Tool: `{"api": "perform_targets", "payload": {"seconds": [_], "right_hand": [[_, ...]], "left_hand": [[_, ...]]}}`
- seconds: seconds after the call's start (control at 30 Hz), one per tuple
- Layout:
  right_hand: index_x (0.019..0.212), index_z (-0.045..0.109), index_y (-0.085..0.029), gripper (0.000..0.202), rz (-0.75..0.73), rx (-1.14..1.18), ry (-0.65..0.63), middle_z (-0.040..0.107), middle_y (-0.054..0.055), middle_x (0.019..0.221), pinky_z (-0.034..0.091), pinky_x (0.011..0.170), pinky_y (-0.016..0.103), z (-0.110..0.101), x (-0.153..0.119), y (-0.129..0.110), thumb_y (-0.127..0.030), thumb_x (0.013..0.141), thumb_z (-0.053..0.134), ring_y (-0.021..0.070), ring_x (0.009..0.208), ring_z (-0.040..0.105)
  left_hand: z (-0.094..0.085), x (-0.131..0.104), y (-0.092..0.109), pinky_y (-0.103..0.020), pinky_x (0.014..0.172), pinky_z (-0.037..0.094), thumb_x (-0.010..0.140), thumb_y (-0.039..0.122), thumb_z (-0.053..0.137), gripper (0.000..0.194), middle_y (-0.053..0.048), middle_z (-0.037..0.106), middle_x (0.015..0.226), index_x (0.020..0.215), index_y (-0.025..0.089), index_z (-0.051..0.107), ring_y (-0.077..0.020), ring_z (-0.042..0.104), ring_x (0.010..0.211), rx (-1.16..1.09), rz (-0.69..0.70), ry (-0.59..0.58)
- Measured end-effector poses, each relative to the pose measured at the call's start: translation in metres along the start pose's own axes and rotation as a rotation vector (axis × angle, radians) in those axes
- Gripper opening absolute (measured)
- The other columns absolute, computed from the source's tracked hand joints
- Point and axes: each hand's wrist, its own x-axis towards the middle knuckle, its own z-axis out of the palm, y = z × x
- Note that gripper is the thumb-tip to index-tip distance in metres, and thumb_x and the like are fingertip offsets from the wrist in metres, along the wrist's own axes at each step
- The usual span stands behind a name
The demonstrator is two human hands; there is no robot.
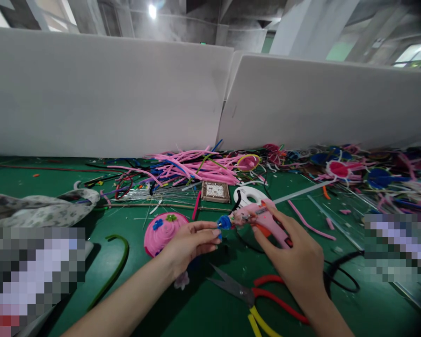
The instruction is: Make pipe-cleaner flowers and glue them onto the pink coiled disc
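Note:
My left hand [196, 241] pinches a small blue piece [224, 223] between thumb and fingertips, near the middle of the view. Close to its right side is the nozzle end of a pink glue gun [266, 220], which my right hand [284, 234] grips around the body. A clear glue stick [301, 191] sticks out behind the gun. Just left of my left hand lies a round pink piece [165, 229] with small blue and green flowers on it. Whether the nozzle touches the blue piece cannot be made out.
Scissors [243, 294] with red and yellow handles lie in front on the green table [182, 313]. Behind are pink pipe cleaners [196, 166], a small bead-filled box [215, 192] and a white ring [243, 194]. A green stem [121, 267] lies left; patterned cloth [56, 210] sits farther left.

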Motion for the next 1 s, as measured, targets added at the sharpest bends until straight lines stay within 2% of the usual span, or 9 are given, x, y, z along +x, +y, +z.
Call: {"api": "perform_targets", "payload": {"seconds": [0.1, 0.2, 0.27, 0.37, 0.47, 0.6, 0.77, 1.0], "right_hand": [[0.115, 0.060, -0.022, 0.039, 0.003, 0.016, 0.025, 0.070, 0.007, 0.100, 0.051, 0.075, 0.034, -0.0005, 0.0001, 0.0000, -0.029, 0.078, 0.063, 0.0251, 0.089, 0.066], [0.117, 0.059, -0.021, 0.041, -0.018, 0.034, 0.055, 0.070, 0.007, 0.100, 0.051, 0.076, 0.033, -0.0016, 0.0003, -0.0001, -0.027, 0.077, 0.064, 0.0246, 0.089, 0.066], [0.118, 0.059, -0.021, 0.042, -0.039, 0.038, 0.074, 0.070, 0.007, 0.099, 0.051, 0.075, 0.033, -0.0024, 0.0005, -0.0002, -0.025, 0.076, 0.065, 0.0240, 0.086, 0.066], [0.120, 0.058, -0.022, 0.044, -0.064, 0.042, 0.090, 0.070, 0.007, 0.098, 0.052, 0.074, 0.032, -0.0029, 0.0010, -0.0003, -0.023, 0.076, 0.065, 0.0238, 0.086, 0.066], [0.119, 0.058, -0.021, 0.045, -0.097, 0.049, 0.125, 0.070, 0.007, 0.098, 0.052, 0.075, 0.032, -0.0022, 0.0016, 0.0002, -0.023, 0.075, 0.067, 0.0235, 0.085, 0.066], [0.113, 0.060, -0.018, 0.041, -0.144, 0.066, 0.162, 0.070, 0.008, 0.095, 0.052, 0.077, 0.032, -0.0018, 0.0017, 0.0015, -0.021, 0.073, 0.069, 0.0225, 0.083, 0.066], [0.111, 0.060, -0.016, 0.041, -0.194, 0.059, 0.198, 0.069, 0.008, 0.092, 0.053, 0.076, 0.032, -0.0031, 0.0012, 0.0036, -0.017, 0.071, 0.071, 0.0228, 0.083, 0.066], [0.110, 0.060, -0.017, 0.043, -0.224, 0.052, 0.218, 0.069, 0.007, 0.090, 0.053, 0.076, 0.033, -0.0035, -0.0014, 0.0076, -0.016, 0.069, 0.072, 0.0226, 0.081, 0.065]], "left_hand": [[-0.0005, -0.0003, 0.0012, -0.020, 0.066, 0.054, 0.077, 0.004, 0.062, 0.017, -0.004, 0.071, 0.074, 0.091, 0.011, 0.067, -0.0114, 0.069, 0.069, -0.058, -0.049, -0.032], [-0.0016, 0.0000, -0.0002, -0.020, 0.070, 0.054, 0.070, -0.003, 0.063, 0.026, -0.006, 0.073, 0.084, 0.092, 0.011, 0.068, -0.0126, 0.069, 0.075, -0.104, -0.058, -0.078], [-0.0018, 0.0000, -0.0027, -0.020, 0.069, 0.053, 0.066, -0.001, 0.070, 0.027, -0.005, 0.073, 0.083, 0.090, 0.012, 0.070, -0.0123, 0.069, 0.074, -0.094, -0.006, -0.082], [-0.0013, -0.0001, -0.0063, -0.021, 0.067, 0.053, 0.060, 0.011, 0.081, 0.027, -0.003, 0.073, 0.076, 0.084, 0.013, 0.071, -0.0124, 0.068, 0.069, -0.060, 0.059, -0.062], [-0.0003, 0.0005, -0.0078, -0.021, 0.063, 0.053, 0.053, 0.019, 0.086, 0.031, -0.002, 0.072, 0.071, 0.079, 0.014, 0.071, -0.0123, 0.067, 0.066, -0.041, 0.097, -0.043], [0.0008, 0.0006, -0.0075, -0.020, 0.060, 0.052, 0.046, 0.021, 0.089, 0.034, 0.000, 0.071, 0.068, 0.074, 0.014, 0.071, -0.0107, 0.064, 0.063, -0.005, 0.168, -0.035], [0.0023, -0.0016, -0.0063, -0.020, 0.057, 0.052, 0.047, 0.023, 0.088, 0.031, 0.000, 0.069, 0.067, 0.071, 0.015, 0.071, -0.0093, 0.061, 0.059, 0.046, 0.292, -0.062], [0.0018, -0.0010, -0.0081, -0.022, 0.055, 0.053, 0.048, 0.024, 0.087, 0.028, 0.001, 0.067, 0.066, 0.069, 0.015, 0.070, -0.0095, 0.060, 0.058, 0.061, 0.312, -0.050]]}}
